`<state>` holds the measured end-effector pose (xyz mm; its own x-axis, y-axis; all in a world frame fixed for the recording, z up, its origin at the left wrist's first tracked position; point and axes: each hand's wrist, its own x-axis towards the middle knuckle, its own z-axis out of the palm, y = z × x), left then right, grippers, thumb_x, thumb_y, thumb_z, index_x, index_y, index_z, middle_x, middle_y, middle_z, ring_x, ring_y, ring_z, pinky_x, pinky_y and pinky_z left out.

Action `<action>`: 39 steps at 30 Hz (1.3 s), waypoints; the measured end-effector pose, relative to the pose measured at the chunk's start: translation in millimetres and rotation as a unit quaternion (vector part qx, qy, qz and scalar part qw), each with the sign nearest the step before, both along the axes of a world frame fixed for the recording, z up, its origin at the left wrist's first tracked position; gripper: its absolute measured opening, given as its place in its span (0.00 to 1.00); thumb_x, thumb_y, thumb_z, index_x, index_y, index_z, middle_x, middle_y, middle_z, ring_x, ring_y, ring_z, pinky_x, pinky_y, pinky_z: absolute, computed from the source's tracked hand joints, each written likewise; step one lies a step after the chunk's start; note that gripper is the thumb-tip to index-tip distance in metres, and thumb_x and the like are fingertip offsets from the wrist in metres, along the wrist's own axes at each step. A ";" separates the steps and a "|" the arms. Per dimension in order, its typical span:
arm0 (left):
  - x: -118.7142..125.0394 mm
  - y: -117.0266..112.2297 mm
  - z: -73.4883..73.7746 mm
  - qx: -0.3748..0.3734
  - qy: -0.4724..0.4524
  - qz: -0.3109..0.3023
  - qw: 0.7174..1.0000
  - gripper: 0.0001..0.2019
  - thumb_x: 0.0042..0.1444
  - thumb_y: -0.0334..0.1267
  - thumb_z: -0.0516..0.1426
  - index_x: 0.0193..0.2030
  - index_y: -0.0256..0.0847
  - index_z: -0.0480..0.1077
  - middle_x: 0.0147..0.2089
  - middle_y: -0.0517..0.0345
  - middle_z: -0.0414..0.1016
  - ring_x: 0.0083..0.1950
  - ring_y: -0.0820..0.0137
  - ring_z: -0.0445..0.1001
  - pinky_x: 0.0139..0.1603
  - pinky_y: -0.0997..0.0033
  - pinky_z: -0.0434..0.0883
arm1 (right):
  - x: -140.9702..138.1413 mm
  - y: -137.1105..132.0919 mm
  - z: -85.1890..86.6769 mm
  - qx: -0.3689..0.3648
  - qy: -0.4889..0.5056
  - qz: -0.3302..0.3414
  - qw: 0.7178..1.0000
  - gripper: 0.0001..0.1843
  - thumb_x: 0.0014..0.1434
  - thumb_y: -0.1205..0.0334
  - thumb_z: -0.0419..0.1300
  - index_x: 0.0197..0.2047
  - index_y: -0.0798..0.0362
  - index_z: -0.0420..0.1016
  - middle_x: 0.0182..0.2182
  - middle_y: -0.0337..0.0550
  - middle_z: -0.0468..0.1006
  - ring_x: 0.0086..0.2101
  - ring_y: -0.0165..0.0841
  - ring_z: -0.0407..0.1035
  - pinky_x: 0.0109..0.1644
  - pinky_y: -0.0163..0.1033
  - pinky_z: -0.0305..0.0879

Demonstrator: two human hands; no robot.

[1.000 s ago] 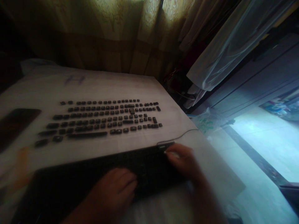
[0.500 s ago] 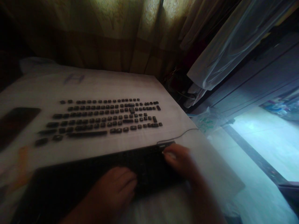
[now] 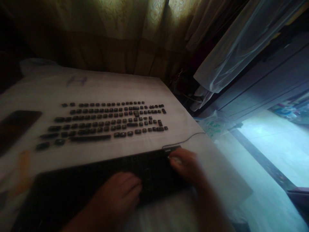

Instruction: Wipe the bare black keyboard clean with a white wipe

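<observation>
Keyboard base [image 3: 91,177], bottom centre; loose keycaps [image 3: 132,124], mid-frame.
Left hand [image 3: 124,193] curled over it, right hand [image 3: 185,166] curled at its right end; grips cannot be told.

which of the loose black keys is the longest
The long bar in the front row, just right of two short keys; every other loose key is clearly shorter.

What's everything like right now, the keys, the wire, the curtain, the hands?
Keyboard: flat on the table, details too dark to see.
Keys: off the keyboard, laid in rows.
Wire: loosely curved.
Left hand: curled, over the keyboard.
Right hand: curled, at the keyboard's far right corner, grip too blurred to tell.
Flat dark thing: lying down.
Curtain: hanging, bright near the top.
Plastic bag: crumpled.
</observation>
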<state>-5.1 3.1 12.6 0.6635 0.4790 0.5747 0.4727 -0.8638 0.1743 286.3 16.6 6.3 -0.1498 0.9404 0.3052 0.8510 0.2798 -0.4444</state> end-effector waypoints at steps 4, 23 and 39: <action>0.8 0.7 2.1 0.002 -0.004 0.006 1.000 0.15 0.68 0.31 0.48 0.42 0.43 0.76 0.40 0.61 0.83 0.40 0.72 0.80 0.42 0.71 0.78 | -1.1 0.6 0.3 -0.008 0.012 0.008 1.000 0.08 0.54 0.69 0.58 0.31 0.49 0.78 0.28 0.41 0.81 0.29 0.35 0.77 0.36 0.39 0.71; -1.1 -0.5 -1.0 -0.008 0.010 -0.004 1.000 0.14 0.67 0.31 0.49 0.44 0.44 0.76 0.40 0.60 0.83 0.41 0.71 0.80 0.42 0.70 0.78 | -1.3 1.9 3.7 -0.006 0.039 0.002 0.999 0.08 0.53 0.67 0.58 0.30 0.48 0.79 0.27 0.41 0.82 0.28 0.36 0.77 0.35 0.39 0.72; -3.1 1.1 -5.2 0.005 0.008 -0.007 1.000 0.13 0.66 0.31 0.50 0.44 0.44 0.76 0.41 0.60 0.84 0.42 0.71 0.81 0.44 0.71 0.78 | 16.5 2.5 12.2 -0.036 0.169 -0.132 0.976 0.08 0.48 0.56 0.60 0.26 0.47 0.80 0.25 0.42 0.83 0.28 0.39 0.78 0.35 0.42 0.73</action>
